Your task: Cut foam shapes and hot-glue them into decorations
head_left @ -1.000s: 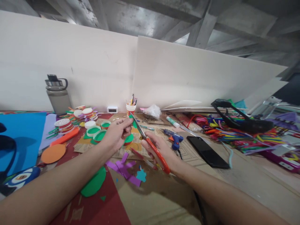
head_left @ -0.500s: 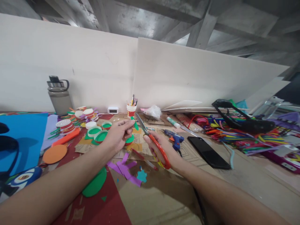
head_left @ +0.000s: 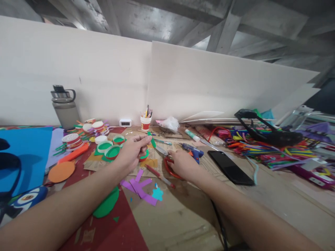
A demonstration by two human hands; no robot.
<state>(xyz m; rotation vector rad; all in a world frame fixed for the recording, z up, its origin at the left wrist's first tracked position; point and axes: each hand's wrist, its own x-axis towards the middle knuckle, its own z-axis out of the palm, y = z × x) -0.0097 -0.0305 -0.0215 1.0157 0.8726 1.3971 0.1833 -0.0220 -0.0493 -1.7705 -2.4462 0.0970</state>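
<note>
Left hand (head_left: 132, 150): grip pinching a small green paper cutout (head_left: 152, 141), raised just above the bench (head_left: 183, 216). Right hand (head_left: 183, 164): grip closed around red-handled scissors (head_left: 167, 162), blades lowered onto the bench. Cutout appears trimmed; purple paper strips (head_left: 140, 186) and green-lined caps (head_left: 111, 150) lie near, unjoined.

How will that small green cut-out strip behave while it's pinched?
The green strip, pinched at one end by the left hand, looks thin and probably light, so it likely flexes. Its free end may droop or flutter. It probably creases under a hard squeeze.
</note>
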